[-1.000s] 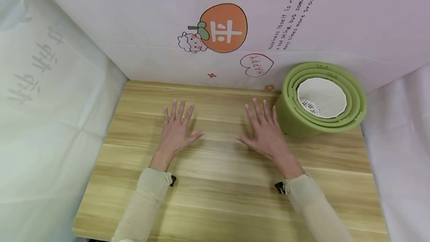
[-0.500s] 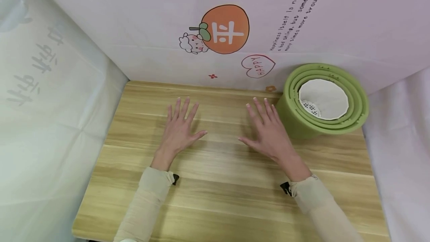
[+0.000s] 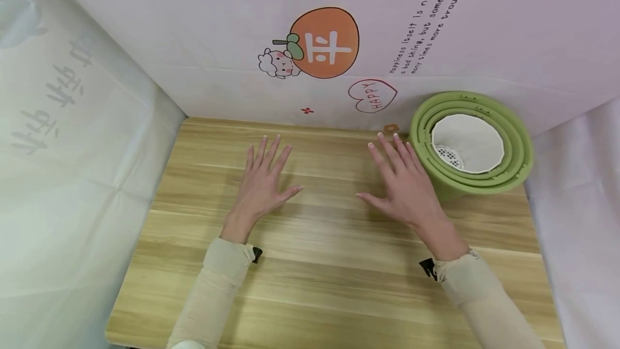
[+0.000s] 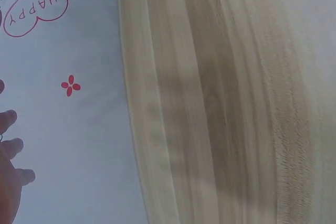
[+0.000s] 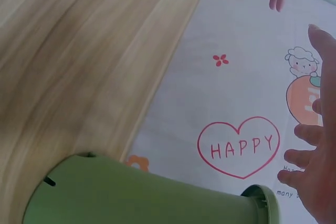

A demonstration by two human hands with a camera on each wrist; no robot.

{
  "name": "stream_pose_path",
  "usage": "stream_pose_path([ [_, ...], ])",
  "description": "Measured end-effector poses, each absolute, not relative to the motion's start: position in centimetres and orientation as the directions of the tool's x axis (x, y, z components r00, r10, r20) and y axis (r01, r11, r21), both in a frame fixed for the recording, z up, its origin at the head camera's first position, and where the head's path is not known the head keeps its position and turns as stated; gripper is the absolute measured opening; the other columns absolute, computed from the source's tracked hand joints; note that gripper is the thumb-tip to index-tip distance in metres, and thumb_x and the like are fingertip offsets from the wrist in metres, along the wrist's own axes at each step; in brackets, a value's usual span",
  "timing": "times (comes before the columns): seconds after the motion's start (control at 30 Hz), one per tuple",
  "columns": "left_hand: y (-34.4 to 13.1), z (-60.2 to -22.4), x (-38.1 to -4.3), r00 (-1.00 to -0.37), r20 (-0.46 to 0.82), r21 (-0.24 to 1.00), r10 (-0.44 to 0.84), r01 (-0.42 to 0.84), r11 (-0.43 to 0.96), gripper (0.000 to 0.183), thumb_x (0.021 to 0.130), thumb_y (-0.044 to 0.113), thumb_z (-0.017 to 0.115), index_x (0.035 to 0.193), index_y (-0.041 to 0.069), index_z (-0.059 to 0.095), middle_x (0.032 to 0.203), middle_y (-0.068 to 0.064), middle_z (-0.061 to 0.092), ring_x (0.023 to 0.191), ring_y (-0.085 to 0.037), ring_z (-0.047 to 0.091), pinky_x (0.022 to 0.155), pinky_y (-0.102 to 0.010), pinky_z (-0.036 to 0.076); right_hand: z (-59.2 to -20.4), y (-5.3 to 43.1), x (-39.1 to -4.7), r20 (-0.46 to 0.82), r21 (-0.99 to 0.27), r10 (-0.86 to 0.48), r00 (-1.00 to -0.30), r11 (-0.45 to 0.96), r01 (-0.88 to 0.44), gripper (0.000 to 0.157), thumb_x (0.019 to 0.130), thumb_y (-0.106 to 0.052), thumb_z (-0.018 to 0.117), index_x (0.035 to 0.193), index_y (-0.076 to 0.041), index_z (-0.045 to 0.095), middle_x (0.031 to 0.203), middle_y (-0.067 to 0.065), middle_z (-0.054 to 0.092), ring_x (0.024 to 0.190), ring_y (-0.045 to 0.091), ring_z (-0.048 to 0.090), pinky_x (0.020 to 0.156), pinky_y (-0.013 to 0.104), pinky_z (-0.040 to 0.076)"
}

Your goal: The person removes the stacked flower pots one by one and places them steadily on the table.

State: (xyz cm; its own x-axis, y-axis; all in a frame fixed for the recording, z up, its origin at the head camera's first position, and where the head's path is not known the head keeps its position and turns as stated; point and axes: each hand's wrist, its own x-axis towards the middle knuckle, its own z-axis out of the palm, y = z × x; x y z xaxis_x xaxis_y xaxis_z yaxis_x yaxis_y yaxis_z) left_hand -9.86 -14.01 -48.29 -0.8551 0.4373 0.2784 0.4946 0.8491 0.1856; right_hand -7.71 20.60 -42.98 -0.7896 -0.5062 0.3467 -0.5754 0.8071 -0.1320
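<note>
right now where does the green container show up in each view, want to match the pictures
Head: right side, just beyond the right hand, the green container.
Left wrist: cannot tell; at most a sliver at the top edge.
Right wrist: large, along the bottom edge.
Shared landmark: the red HAPPY heart.

Wood-grain table (image 3: 319, 295), far edge along pale backdrop (image 3: 203, 42). Printed there: orange fruit (image 3: 325, 42), sheep (image 3: 279, 63) touching it, red HAPPY heart (image 3: 373, 96), black lettering (image 3: 428, 34). White sheet (image 3: 63, 214) at left.

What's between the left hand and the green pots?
From the left hand toward the green pots, the head view shows bare wooden tabletop, then the right hand.
</note>
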Motion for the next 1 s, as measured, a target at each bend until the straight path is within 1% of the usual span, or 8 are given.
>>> stream_pose_path([
  [0.1,-13.8,-48.2,-10.0,-0.849,0.294,0.189,0.439,0.502,0.844,0.095,0.087,0.077,0.044,0.159,0.018,0.023,0.167,-0.007,0.003,0.15,-0.04,0.008,0.119,-0.062,0.007,-42.7,21.1,-7.9,0.385,-0.127,-0.51,-0.769,0.796,-0.592,0.1,0.087,-0.08,0.038,0.158,-0.011,0.026,0.163,0.015,0.02,0.15,0.037,0.012,0.12,0.055,0.017],
  [0.17,-13.7,-48.0,-10.0,-0.848,0.3,0.199,0.438,0.505,0.84,0.095,0.086,0.074,0.049,0.158,0.017,0.026,0.167,-0.007,0.005,0.15,-0.04,0.01,0.119,-0.062,0.007,-42.6,21.5,-8.0,0.405,-0.123,-0.51,-0.759,0.792,-0.598,0.099,0.087,-0.079,0.04,0.157,-0.01,0.028,0.163,0.015,0.021,0.149,0.038,0.016,0.118,0.057,0.021],
  [0.37,-13.3,-47.6,-10.3,-0.848,0.287,0.21,0.446,0.51,0.834,0.094,0.086,0.072,0.052,0.157,0.015,0.029,0.166,-0.009,0.011,0.152,-0.033,0.001,0.12,-0.059,0.005,-42.4,22.8,-8.3,0.439,-0.116,-0.49,-0.753,0.801,-0.588,0.098,0.086,-0.078,0.044,0.155,-0.01,0.032,0.159,0.018,0.029,0.145,0.044,0.026,0.115,0.06,0.026],
  [0.53,-12.9,-47.1,-10.7,-0.817,0.338,0.23,0.466,0.552,0.801,0.096,0.085,0.072,0.052,0.158,0.017,0.025,0.165,-0.012,0.016,0.152,-0.03,0.0,0.121,-0.056,0.001,-42.1,23.7,-8.4,0.456,-0.108,-0.467,-0.757,0.816,-0.568,0.098,0.085,-0.079,0.042,0.154,-0.01,0.034,0.157,0.019,0.033,0.141,0.047,0.031,0.118,0.056,0.023],
  [0.6,-12.7,-47.0,-10.8,-0.806,0.358,0.233,0.471,0.566,0.791,0.095,0.086,0.074,0.048,0.159,0.018,0.024,0.165,-0.01,0.015,0.152,-0.031,0.001,0.122,-0.055,0.001,-42.0,24.0,-8.4,0.455,-0.109,-0.463,-0.761,0.819,-0.563,0.098,0.085,-0.079,0.042,0.154,-0.01,0.034,0.158,0.019,0.033,0.142,0.046,0.029,0.12,0.054,0.02],
  [0.73,-12.3,-46.8,-11.1,-0.794,0.383,0.245,0.472,0.58,0.776,0.094,0.087,0.076,0.043,0.157,0.015,0.029,0.166,-0.007,0.011,0.151,-0.035,0.009,0.122,-0.054,0.002,-41.8,24.4,-8.4,0.447,-0.115,-0.461,-0.766,0.82,-0.56,0.098,0.085,-0.077,0.045,0.155,-0.009,0.033,0.159,0.018,0.03,0.145,0.043,0.025,0.121,0.053,0.016],
  [0.83,-12.0,-46.5,-11.4,-0.788,0.388,0.255,0.477,0.59,0.766,0.094,0.087,0.075,0.047,0.156,0.013,0.032,0.166,-0.009,0.014,0.15,-0.038,0.013,0.122,-0.054,0.003,-41.6,24.7,-8.4,0.45,-0.124,-0.452,-0.77,0.823,-0.555,0.098,0.085,-0.076,0.046,0.154,-0.009,0.033,0.159,0.018,0.031,0.144,0.043,0.027,0.121,0.053,0.016],
  [1.0,-11.3,-46.2,-11.7,-0.79,0.36,0.262,0.496,0.596,0.759,0.094,0.085,0.07,0.054,0.156,0.013,0.03,0.166,-0.008,0.012,0.152,-0.031,0.005,0.122,-0.053,0.003,-41.2,25.3,-8.5,0.456,-0.14,-0.426,-0.781,0.833,-0.536,0.098,0.085,-0.077,0.046,0.154,-0.008,0.035,0.158,0.019,0.032,0.144,0.043,0.028,0.121,0.053,0.017],
])
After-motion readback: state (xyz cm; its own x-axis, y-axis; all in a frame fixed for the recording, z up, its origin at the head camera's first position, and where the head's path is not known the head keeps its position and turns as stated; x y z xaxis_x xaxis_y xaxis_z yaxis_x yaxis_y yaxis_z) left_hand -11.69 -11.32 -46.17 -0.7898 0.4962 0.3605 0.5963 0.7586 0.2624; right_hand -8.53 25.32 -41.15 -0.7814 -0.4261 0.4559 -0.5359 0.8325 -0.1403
